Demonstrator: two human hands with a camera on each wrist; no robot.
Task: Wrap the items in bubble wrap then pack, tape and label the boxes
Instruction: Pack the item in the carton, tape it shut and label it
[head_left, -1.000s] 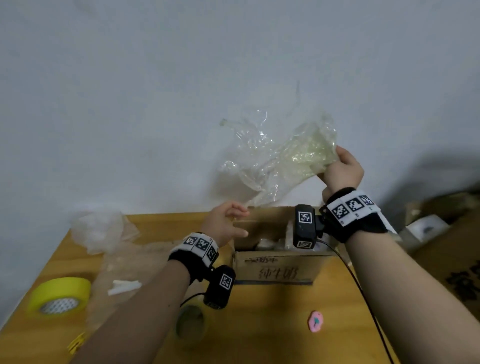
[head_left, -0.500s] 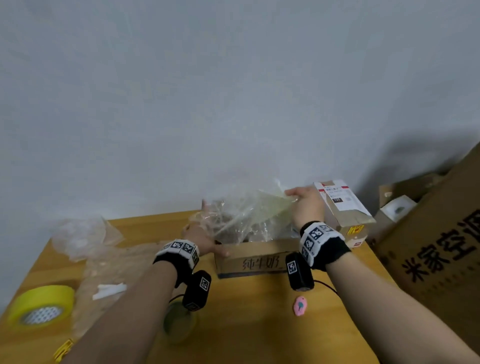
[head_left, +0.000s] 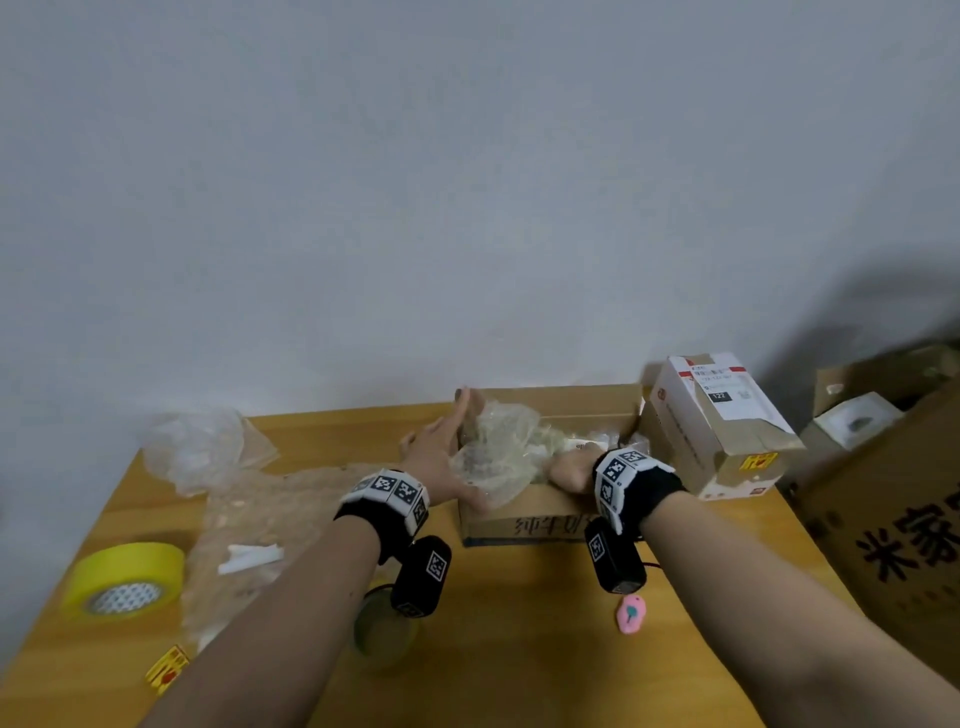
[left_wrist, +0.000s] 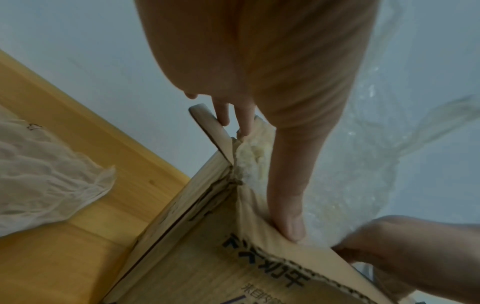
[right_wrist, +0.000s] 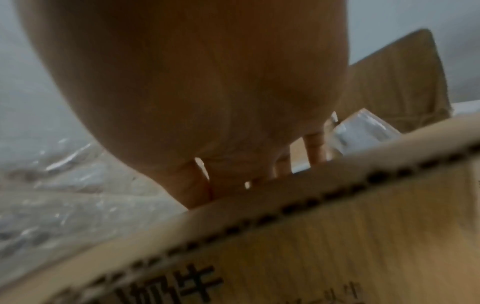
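Crumpled clear bubble wrap (head_left: 498, 457) is being packed into the open brown cardboard box (head_left: 524, 527): left hand (head_left: 441, 462), fingers straight, steadies its left wall; right hand (head_left: 569, 470) reaches inside, finger state unclear. Next, I judge, closing flaps.

Two boxes on table (head_left: 540, 525) (head_left: 719, 426), one yellow tape roll (head_left: 124, 579), two hands (head_left: 441, 462) (head_left: 569, 470)

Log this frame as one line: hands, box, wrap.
left hand: flat on box left edge | right hand: inside box | bubble wrap: bunched in box | box: open
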